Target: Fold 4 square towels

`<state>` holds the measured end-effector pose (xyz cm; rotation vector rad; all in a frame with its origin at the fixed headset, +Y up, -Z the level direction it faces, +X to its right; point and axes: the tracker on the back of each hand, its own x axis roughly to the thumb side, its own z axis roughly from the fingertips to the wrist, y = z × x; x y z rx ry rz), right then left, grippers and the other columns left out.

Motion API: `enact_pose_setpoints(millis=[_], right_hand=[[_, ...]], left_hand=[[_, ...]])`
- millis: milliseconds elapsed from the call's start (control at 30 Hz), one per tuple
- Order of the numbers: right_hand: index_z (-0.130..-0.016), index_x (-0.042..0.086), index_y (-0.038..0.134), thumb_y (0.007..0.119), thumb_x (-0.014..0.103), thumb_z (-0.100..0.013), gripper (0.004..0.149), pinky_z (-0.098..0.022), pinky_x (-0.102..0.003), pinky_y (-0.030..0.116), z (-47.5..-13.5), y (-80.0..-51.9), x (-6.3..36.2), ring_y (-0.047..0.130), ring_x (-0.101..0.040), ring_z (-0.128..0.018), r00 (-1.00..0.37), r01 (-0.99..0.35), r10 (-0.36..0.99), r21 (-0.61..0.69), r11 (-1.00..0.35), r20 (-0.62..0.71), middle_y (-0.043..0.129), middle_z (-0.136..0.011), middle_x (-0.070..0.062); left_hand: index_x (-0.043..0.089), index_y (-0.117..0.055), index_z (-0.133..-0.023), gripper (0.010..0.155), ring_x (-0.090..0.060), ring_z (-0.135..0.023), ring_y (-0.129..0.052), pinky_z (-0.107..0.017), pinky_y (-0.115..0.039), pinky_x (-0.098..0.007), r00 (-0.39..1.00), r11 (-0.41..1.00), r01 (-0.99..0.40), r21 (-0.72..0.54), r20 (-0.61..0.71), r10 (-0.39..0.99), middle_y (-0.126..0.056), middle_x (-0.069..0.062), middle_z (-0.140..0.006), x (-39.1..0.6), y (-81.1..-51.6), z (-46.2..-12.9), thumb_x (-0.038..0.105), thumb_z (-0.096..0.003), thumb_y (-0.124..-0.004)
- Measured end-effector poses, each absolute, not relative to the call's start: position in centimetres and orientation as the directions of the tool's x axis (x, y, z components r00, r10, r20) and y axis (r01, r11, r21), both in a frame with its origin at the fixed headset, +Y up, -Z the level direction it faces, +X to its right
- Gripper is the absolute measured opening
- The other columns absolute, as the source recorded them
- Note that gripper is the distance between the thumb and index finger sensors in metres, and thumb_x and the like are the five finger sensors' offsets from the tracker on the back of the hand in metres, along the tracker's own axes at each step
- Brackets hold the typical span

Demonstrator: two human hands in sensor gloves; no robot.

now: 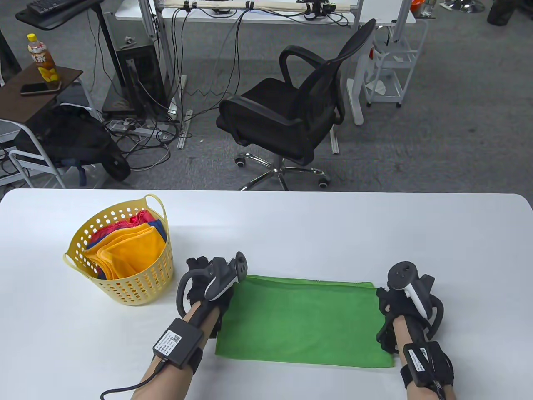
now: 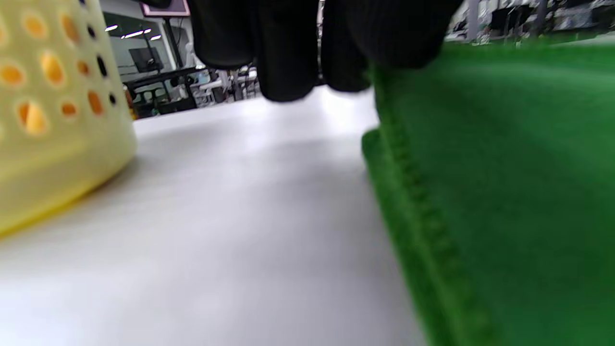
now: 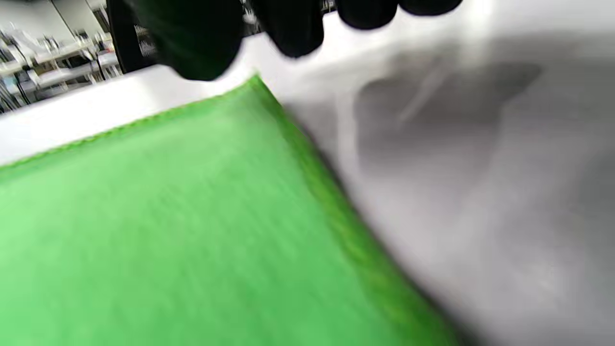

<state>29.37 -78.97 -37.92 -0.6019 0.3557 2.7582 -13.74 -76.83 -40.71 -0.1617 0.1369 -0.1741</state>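
A green towel (image 1: pixel 306 318) lies folded in half, flat on the white table (image 1: pixel 333 225), its long side running left to right. My left hand (image 1: pixel 204 277) is at the towel's far left corner. In the left wrist view one fingertip (image 2: pixel 403 43) rests on that corner of the green towel (image 2: pixel 504 192), while the other fingers hang over bare table. My right hand (image 1: pixel 395 298) is at the far right corner. In the right wrist view its fingers (image 3: pixel 192 43) hover just above the corner of the green towel (image 3: pixel 192 216) and hold nothing.
A yellow perforated basket (image 1: pixel 125 287) with yellow, red and blue towels stands left of my left hand, close to it; its wall (image 2: pixel 53 144) fills the left wrist view's left side. A black office chair (image 1: pixel 291 112) stands beyond the table's far edge.
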Motion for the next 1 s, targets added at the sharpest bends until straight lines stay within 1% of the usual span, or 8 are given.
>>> enact_pose_setpoints(millis=[267,367,433,533,700,800,900,1000], right_hand=[[-0.101,-0.006,0.065,0.081,0.047,-0.051,0.074,-0.060,-0.083,0.027,-34.0,-79.0,28.9,0.033,-0.067,-0.096,-0.864,-0.372,0.174,0.365,-0.854,-0.473,0.037,-0.113,-0.044],[-0.089,-0.011,0.076,0.083,0.039,-0.049,0.064,-0.061,-0.082,0.032,-33.3,-79.8,26.9,0.035,-0.065,-0.097,-0.907,-0.256,0.150,0.231,-0.939,-0.393,0.045,-0.112,-0.041],[-0.082,-0.016,0.077,0.081,0.024,-0.051,0.051,-0.061,-0.082,0.031,-33.2,-80.3,25.8,0.033,-0.065,-0.097,-0.870,-0.368,0.273,0.171,-0.914,-0.410,0.044,-0.113,-0.040],[-0.077,-0.020,0.077,0.081,0.020,-0.049,0.049,-0.062,-0.080,0.034,-33.5,-80.3,25.9,0.034,-0.064,-0.097,-0.870,-0.381,0.297,0.155,-0.911,-0.394,0.044,-0.112,-0.039],[-0.084,-0.002,0.078,0.079,0.024,-0.050,0.042,-0.061,-0.079,0.048,-32.9,-78.6,28.0,0.054,-0.062,-0.095,-0.764,-0.570,0.573,-0.105,-0.815,-0.296,0.060,-0.109,-0.033],[-0.090,0.012,0.075,0.075,0.027,-0.053,0.040,-0.054,-0.064,0.075,-32.9,-77.0,29.8,0.098,-0.035,-0.063,-0.776,-0.560,0.528,-0.007,-0.828,-0.345,0.077,-0.099,-0.032],[-0.090,0.012,0.076,0.077,0.027,-0.053,0.040,-0.038,-0.047,0.088,-32.8,-75.8,31.3,0.100,-0.013,-0.026,-0.758,-0.551,0.522,-0.044,-0.834,-0.391,0.097,-0.069,-0.023],[-0.089,0.008,0.078,0.079,0.027,-0.053,0.041,-0.031,-0.042,0.089,-32.6,-74.3,31.8,0.096,-0.009,-0.015,-0.746,-0.540,0.539,-0.118,-0.834,-0.392,0.098,-0.055,-0.019]], left_hand=[[0.037,-0.065,-0.110,0.064,-0.035,-0.114,-0.063,-0.087,-0.044,-0.058,0.992,0.983,-0.110,-0.144,-0.075,0.100,-0.071,-0.001,-0.116,-16.7,-74.1,-35.9,0.059,-0.0498,-0.067],[0.036,-0.066,-0.110,0.064,-0.035,-0.114,-0.062,-0.087,-0.043,-0.058,0.979,0.970,-0.198,-0.143,-0.085,0.187,-0.071,-0.001,-0.116,-17.9,-73.4,-33.8,0.060,-0.0499,-0.066],[0.036,-0.066,-0.110,0.064,-0.036,-0.114,-0.062,-0.087,-0.043,-0.059,0.975,0.967,-0.215,-0.137,-0.088,0.204,-0.071,-0.001,-0.116,-18.9,-73.5,-32.4,0.060,-0.0502,-0.066],[0.036,-0.066,-0.110,0.064,-0.036,-0.114,-0.062,-0.087,-0.044,-0.059,0.975,0.969,-0.211,-0.131,-0.097,0.199,-0.071,-0.001,-0.116,-20.0,-74.1,-31.0,0.060,-0.0502,-0.066],[0.037,-0.066,-0.109,0.064,-0.035,-0.115,-0.060,-0.087,-0.042,-0.059,0.976,0.979,-0.193,-0.068,-0.113,0.185,-0.069,0.000,-0.117,-21.7,-75.4,-30.6,0.060,-0.0502,-0.066],[0.037,-0.066,-0.109,0.064,-0.035,-0.115,-0.060,-0.087,-0.042,-0.059,0.978,0.980,-0.185,-0.072,-0.110,0.176,-0.068,0.000,-0.117,-22.1,-75.5,-30.9,0.060,-0.0500,-0.066],[0.037,-0.065,-0.110,0.064,-0.035,-0.115,-0.060,-0.087,-0.042,-0.059,0.972,0.970,-0.223,-0.093,-0.098,0.214,-0.067,0.000,-0.118,-21.9,-75.5,-30.9,0.060,-0.0502,-0.066],[0.038,-0.065,-0.110,0.064,-0.035,-0.116,-0.059,-0.087,-0.041,-0.060,0.976,0.974,-0.209,-0.091,-0.078,0.202,-0.066,0.000,-0.118,-21.4,-75.2,-30.7,0.061,-0.0503,-0.065]])
